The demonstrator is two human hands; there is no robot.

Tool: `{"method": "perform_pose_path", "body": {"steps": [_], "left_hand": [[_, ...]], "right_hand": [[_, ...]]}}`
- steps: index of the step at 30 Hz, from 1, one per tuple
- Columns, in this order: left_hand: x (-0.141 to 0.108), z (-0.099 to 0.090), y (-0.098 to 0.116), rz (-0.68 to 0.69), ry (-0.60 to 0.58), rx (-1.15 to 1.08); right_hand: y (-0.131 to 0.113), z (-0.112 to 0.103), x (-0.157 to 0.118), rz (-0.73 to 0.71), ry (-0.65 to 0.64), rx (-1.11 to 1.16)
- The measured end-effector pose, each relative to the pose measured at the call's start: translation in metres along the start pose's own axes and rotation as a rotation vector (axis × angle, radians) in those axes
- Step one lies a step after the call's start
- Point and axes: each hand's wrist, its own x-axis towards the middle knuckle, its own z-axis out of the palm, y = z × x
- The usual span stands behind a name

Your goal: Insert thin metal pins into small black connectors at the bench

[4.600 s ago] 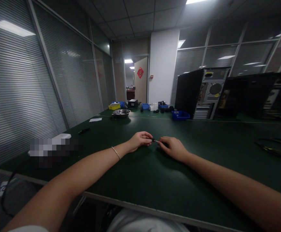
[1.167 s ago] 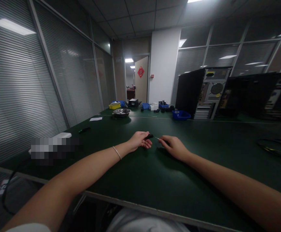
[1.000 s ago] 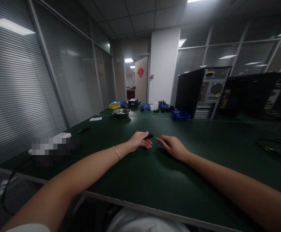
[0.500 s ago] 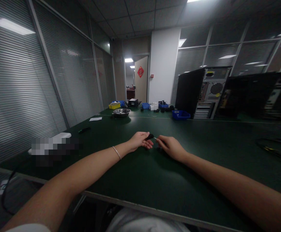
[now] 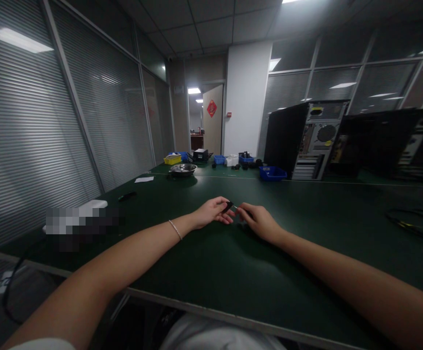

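Above the middle of the green table (image 5: 196, 262), my left hand (image 5: 213, 213) pinches a small black object (image 5: 228, 206) between thumb and fingers, its lower fingers spread. Just to the right, my right hand (image 5: 257, 219) is closed on a thin, shiny metal rod (image 5: 234, 207). The rod's left end meets or lies right beside the black object; the exact contact is too small to tell. Most of the rod is hidden by the right fingers.
A metal bowl (image 5: 183, 169) and a blue bin (image 5: 272, 173) stand further back. Computer cases (image 5: 306, 141) are at the right, near a black cable (image 5: 415, 223). White paper (image 5: 144, 180) and a dark green item (image 5: 127, 196) lie at the left.
My left hand has shifted slightly to the right, and the black object in it has turned to a steeper tilt. My right hand has barely moved.
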Motion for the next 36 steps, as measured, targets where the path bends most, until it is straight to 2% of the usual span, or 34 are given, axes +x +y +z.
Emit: {"method": "perform_pose_path", "body": {"steps": [13,36], "left_hand": [[-0.0039,0.0048,0.0004,0.086,0.006,0.103],[-0.0033,0.0026,0.0013,0.018,-0.02,0.058]], "right_hand": [[0.0004,0.0006,-0.0017,-0.023,0.001,-0.039],[-0.0064,-0.0009,-0.0016,-0.01,0.001,0.027]]}}
